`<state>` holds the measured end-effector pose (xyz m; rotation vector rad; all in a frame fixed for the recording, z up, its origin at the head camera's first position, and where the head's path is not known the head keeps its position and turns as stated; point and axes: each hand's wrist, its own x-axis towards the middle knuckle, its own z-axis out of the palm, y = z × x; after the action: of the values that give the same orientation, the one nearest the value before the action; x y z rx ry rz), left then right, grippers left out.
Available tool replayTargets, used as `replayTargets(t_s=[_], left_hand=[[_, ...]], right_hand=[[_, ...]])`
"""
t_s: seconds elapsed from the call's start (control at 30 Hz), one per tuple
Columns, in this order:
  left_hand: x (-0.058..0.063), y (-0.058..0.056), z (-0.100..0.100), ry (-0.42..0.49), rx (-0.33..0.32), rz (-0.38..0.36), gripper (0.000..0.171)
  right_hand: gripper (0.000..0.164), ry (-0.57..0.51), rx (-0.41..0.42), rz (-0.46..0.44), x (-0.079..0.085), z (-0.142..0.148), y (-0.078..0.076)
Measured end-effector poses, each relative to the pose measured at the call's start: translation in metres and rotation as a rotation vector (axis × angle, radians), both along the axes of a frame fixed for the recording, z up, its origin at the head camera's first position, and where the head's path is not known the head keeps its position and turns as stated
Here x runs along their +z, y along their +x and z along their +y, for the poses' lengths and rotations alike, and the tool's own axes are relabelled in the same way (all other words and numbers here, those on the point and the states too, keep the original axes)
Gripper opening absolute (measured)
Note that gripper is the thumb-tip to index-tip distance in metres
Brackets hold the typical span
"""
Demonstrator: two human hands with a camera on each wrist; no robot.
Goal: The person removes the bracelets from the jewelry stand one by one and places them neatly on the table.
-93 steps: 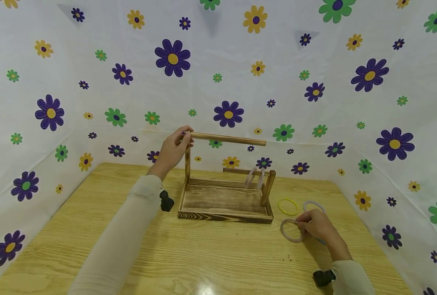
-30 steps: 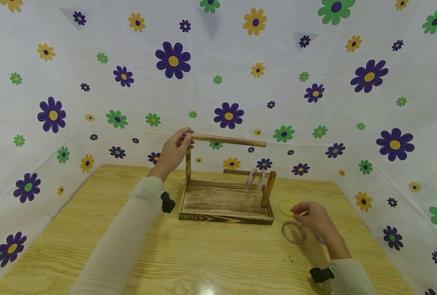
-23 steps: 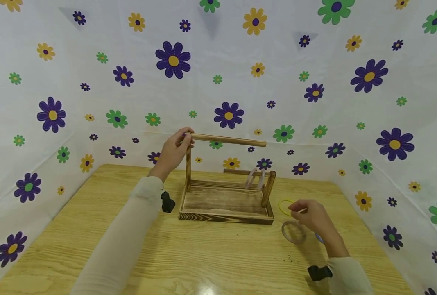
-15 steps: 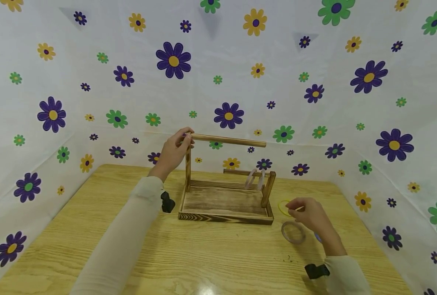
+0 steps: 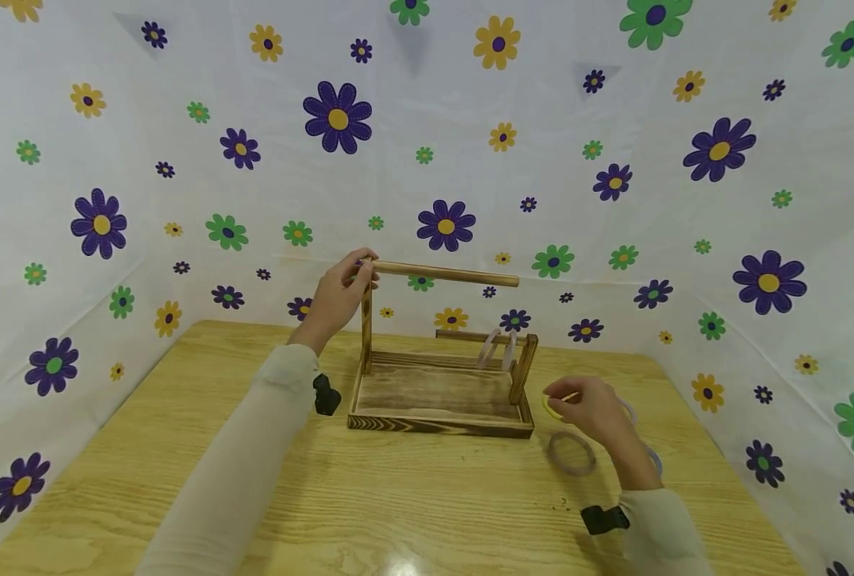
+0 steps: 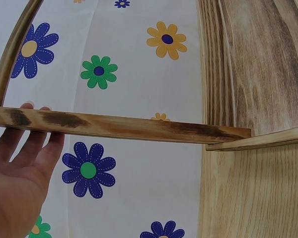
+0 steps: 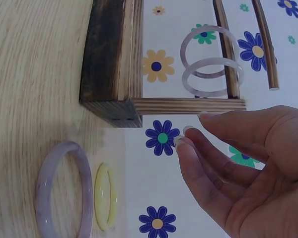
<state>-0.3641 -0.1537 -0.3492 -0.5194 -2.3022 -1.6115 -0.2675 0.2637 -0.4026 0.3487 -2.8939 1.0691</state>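
Left hand (image 5: 340,290) grips the wooden stand (image 5: 441,426) by its tall post (image 5: 366,324) — presumably steadying it. Two pale bangles (image 7: 213,61) hang looped on the low bar (image 5: 463,335). Right hand (image 5: 592,404) hovers, fingers loosely curved, pinching nothing — yellow bangle (image 7: 99,193) on the table (image 5: 427,504) nearby.

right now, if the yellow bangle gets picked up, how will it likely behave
The yellow bangle is probably stiff, since its outline looks evenly rounded with no kink. Its glossy surface suggests it may be slippery. It looks slim, so it is likely light.
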Motion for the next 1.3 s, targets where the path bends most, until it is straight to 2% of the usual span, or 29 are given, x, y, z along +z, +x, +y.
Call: replayTargets(t_s=[0.47, 0.93, 1.3], left_hand=[[-0.002, 0.000, 0.000, 0.000, 0.002, -0.008, 0.044], [-0.001, -0.002, 0.000, -0.007, 0.013, -0.011, 0.045], [0.000, 0.000, 0.000, 0.013, -0.003, -0.005, 0.040]], right_hand=[[0.017, -0.023, -0.022, -0.011, 0.004, -0.018, -0.006], [0.016, -0.029, 0.002, 0.052, 0.010, -0.036, -0.010], [0.019, -0.013, -0.013, 0.082, 0.014, -0.045, -0.012]])
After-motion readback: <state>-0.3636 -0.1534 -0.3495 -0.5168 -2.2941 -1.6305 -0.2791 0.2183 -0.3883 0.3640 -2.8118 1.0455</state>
